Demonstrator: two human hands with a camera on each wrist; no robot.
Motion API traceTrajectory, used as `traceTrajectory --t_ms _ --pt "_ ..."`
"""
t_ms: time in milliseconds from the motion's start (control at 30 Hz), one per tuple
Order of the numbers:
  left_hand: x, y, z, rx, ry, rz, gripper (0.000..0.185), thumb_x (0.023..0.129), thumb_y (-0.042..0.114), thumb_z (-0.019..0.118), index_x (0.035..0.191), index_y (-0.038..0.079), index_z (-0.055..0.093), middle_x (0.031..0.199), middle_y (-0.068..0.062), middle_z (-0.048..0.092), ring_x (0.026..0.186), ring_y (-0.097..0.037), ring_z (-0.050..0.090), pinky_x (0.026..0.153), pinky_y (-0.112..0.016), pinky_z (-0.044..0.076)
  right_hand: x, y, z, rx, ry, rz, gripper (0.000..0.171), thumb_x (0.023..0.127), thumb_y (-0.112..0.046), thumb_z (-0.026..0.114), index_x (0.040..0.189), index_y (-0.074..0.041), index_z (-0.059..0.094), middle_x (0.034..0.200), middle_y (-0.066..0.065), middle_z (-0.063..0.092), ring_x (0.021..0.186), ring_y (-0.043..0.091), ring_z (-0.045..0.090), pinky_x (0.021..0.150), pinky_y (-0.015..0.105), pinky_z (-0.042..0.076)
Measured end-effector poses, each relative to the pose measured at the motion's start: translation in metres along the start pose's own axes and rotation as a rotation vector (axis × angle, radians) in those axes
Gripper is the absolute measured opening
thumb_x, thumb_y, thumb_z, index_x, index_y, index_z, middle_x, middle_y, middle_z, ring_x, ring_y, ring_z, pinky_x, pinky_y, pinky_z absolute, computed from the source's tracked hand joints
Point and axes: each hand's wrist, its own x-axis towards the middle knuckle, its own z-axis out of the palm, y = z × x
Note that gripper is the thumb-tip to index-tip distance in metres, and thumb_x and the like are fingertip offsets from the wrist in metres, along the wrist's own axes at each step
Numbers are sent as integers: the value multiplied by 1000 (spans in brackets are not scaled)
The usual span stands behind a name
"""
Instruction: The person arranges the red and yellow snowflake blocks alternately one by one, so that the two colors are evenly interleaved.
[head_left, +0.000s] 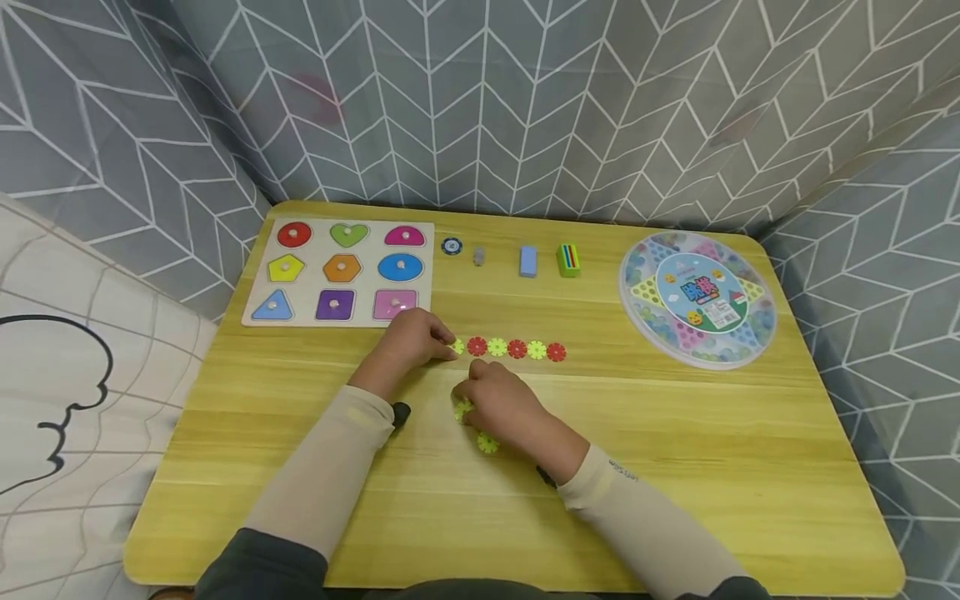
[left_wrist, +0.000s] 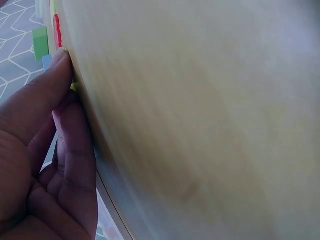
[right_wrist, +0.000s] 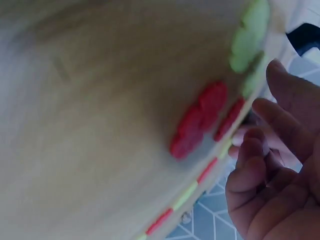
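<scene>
A row of alternating yellow-green and red snowflake discs, one a red disc (head_left: 517, 349), lies across the middle of the table. My left hand (head_left: 405, 346) is at the row's left end, where thumb and fingertips pinch the edges of a yellow-green snowflake disc (head_left: 457, 345). Nearer me, my right hand (head_left: 504, 404) hovers low over loose discs, thumb and index finger apart, other fingers curled. Beside it lie a yellow-green disc (head_left: 462, 408) and another yellow-green disc (head_left: 487, 443). The right wrist view shows loose red discs (right_wrist: 199, 121) that the hand hides in the head view.
A shape puzzle board (head_left: 306, 292) with knobbed pieces lies at the back left. Along the back stand a round chip (head_left: 452, 246), a small grey piece (head_left: 478, 257), a blue block (head_left: 528, 262) and a green striped block (head_left: 568, 261). A round game box (head_left: 636, 329) lies at the right.
</scene>
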Motion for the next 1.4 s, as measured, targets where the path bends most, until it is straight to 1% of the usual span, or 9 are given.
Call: traceTrajectory --t_ms 200,433,567,667,767,967,1133,1267,1400 --pt "0 0 1 -3 2 0 21 82 18 91 100 10 83 98 -1 77 108 -26 65 99 -40 50 5 -3 6 -61 -18 -22 22 84 -15 87 105 -14 80 98 3 60 84 22 54 77 30 50" --pt "0 0 1 6 4 -7 21 82 18 91 100 11 83 97 -1 77 107 -26 65 100 -40 49 13 -5 4 -122 -144 2 26 87 -23 86 109 -11 77 104 3 61 89 21 51 79 29 50" --pt "-1 1 0 17 -1 -7 21 82 19 91 100 10 83 98 -1 77 108 -26 65 100 -40 49 15 -11 3 -214 -207 -22 32 88 -32 85 109 -9 75 103 4 60 86 20 48 75 28 49" --pt "-1 1 0 18 -1 -1 21 82 18 91 100 10 83 98 -1 77 108 -26 65 101 -41 49 14 -16 5 -318 -184 -75 36 89 -37 83 111 -9 73 104 4 61 85 19 47 75 28 47" --pt "-1 1 0 17 1 2 21 82 17 91 100 10 83 98 -1 77 108 -26 65 101 -40 49 12 -19 9 -402 -115 -115 36 92 -39 80 112 -10 72 105 4 61 85 19 48 74 28 46" --pt "0 1 1 24 4 23 21 82 18 91 100 10 83 98 -1 78 108 -26 65 100 -40 49 8 -26 14 -510 -20 -133 18 97 -30 73 105 -14 76 100 1 62 86 19 51 70 29 47" --pt "0 1 0 29 6 21 22 82 17 91 101 10 83 98 -1 78 108 -26 65 101 -40 49 13 -28 9 -436 -117 -96 19 100 -23 69 109 -8 75 104 5 62 89 21 52 74 31 50" --pt "0 2 -1 23 -1 11 22 82 18 90 101 10 83 98 -1 77 108 -26 65 101 -40 49 22 -27 3 -324 -251 -58 31 94 -30 76 113 -6 75 110 7 63 93 23 52 80 34 51" --pt "0 1 1 14 -2 17 22 82 18 90 101 10 83 98 -1 77 109 -26 65 102 -40 49 26 -28 4 -269 -324 -60 24 90 -25 77 108 -8 77 105 4 64 92 22 51 79 33 49"
